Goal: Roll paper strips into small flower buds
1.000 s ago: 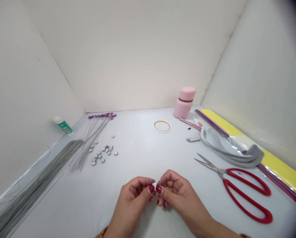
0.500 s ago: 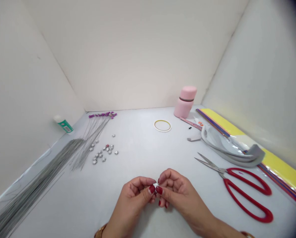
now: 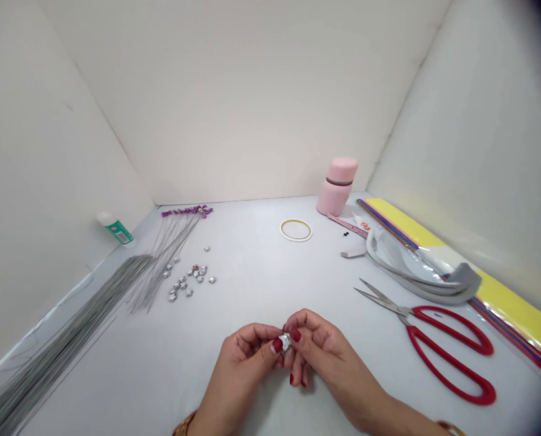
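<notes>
Since a moment ago, the right hand [image 3: 329,357] has slid its thumb up and away from the left one, baring more of a small silver piece [image 3: 285,343]. I see it between both hands, above the near desk [image 3: 252,290]: the left hand [image 3: 247,360] pinches it with thumb and forefinger, the right pinches its other edge. Silver stars [image 3: 200,280] lie beyond, leftward; scissors [image 3: 404,312] rest open rightward.

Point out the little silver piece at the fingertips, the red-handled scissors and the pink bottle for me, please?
Silver piece [image 3: 285,343]: head view, on its shiny exposed face.
Scissors [image 3: 404,312]: head view, on the pivot between blades and handles.
Pink bottle [image 3: 334,197]: head view, on its body below the dark band.
</notes>
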